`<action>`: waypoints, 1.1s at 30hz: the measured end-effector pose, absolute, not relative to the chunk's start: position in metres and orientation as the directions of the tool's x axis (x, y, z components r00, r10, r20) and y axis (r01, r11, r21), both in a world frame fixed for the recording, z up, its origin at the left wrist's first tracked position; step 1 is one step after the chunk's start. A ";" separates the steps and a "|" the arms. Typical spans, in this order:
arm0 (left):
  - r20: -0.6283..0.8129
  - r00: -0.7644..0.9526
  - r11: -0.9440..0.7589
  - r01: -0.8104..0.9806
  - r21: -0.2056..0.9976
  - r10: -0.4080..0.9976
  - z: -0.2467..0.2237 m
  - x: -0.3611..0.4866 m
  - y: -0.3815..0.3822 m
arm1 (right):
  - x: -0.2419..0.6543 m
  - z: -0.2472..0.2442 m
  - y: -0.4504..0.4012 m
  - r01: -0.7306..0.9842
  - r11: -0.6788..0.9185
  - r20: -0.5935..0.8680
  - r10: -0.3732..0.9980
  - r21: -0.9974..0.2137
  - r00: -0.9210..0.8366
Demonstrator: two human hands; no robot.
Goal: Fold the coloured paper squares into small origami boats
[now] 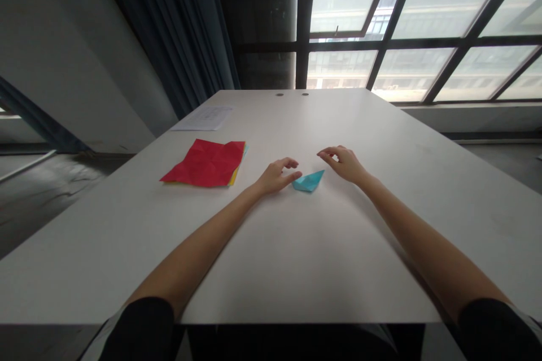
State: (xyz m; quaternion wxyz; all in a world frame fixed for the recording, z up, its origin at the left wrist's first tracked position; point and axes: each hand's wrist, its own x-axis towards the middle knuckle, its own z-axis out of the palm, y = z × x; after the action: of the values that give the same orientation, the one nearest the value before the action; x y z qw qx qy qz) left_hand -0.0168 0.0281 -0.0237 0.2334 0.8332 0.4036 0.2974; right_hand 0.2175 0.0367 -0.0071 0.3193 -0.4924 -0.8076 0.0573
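A small folded piece of light-blue paper (309,181) rests on the white table, with a pointed corner rising at its right. My left hand (277,176) is beside its left end, fingers apart and curved, the thumb at the paper's edge; whether it touches cannot be told. To the upper right of the paper, my right hand (344,163) hovers apart from it. Its thumb and fingertips come together in a loose pinch, and nothing shows between them.
A creased red paper sheet (207,162) lies at the left on top of yellow and green sheets. Farther back is a white printed sheet (204,118) near the table's left edge. Two round dark holes are in the table's (305,276) far end, before a curtain and windows.
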 end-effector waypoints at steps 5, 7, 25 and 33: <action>0.290 0.296 -0.395 0.833 0.388 0.910 -0.036 -0.027 0.041 | 0.228 -0.020 0.042 0.829 0.431 0.412 0.869 -0.357 -0.274; 0.180 0.206 -0.249 0.931 0.267 0.962 -0.043 -0.033 0.044 | 0.234 -0.031 0.044 0.899 0.323 0.320 0.920 -0.296 -0.225; -0.042 0.233 -0.232 0.972 0.029 0.972 -0.047 -0.036 0.041 | 0.244 -0.052 0.043 0.986 0.130 -0.036 0.990 -0.107 -0.134; -0.019 0.244 -0.243 0.969 0.037 0.970 -0.048 -0.037 0.041 | 0.246 -0.056 0.044 0.978 0.150 -0.008 0.988 -0.143 -0.152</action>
State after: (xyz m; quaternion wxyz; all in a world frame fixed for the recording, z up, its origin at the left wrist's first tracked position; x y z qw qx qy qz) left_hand -0.0368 0.0410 -0.0477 0.0204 0.7883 0.6149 0.0038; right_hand 0.2455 0.0439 -0.0558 0.0439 -0.6495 -0.7569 0.0570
